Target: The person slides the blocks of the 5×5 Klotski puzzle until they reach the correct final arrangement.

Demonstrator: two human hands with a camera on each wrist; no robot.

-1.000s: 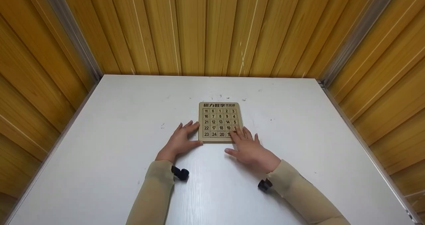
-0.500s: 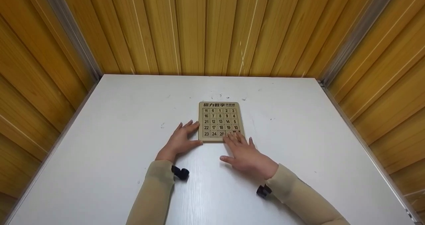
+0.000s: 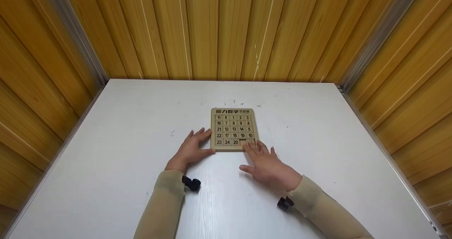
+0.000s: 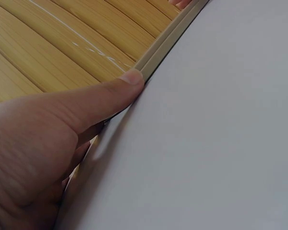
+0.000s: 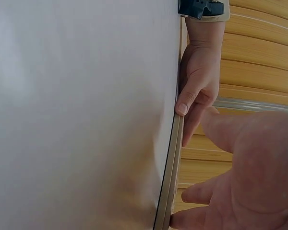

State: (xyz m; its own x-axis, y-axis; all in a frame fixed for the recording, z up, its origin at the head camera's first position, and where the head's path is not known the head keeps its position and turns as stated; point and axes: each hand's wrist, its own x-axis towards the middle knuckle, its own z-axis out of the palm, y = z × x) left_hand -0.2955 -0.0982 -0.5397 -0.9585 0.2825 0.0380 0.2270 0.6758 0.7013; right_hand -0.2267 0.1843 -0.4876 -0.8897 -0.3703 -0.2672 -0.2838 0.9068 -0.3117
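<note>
A number sliding puzzle (image 3: 226, 148), a tan board with square numbered tiles and dark characters along its top, lies flat on the white table. My left hand (image 3: 192, 149) steadies its near left corner, thumb against the front edge and fingers along the left side. In the left wrist view the thumb tip (image 4: 132, 76) presses on the board's edge. The straight fingers of my right hand (image 3: 270, 166) touch the near right corner, partly covering the last tile of the bottom row. Left of that tile is an empty slot, beside the tile marked 20 (image 3: 235, 142).
The white table (image 3: 106, 161) surrounds the board, with small dark marks behind it. Yellow wood-patterned panels (image 3: 219, 30) stand at the back and both sides. Each wrist carries a small black camera (image 3: 192, 183) near the sleeve cuff.
My right fingers have shifted left, then back right, and a bottom-row tile has slid into the right corner, leaving a slot on its left. The left hand has stayed still.
</note>
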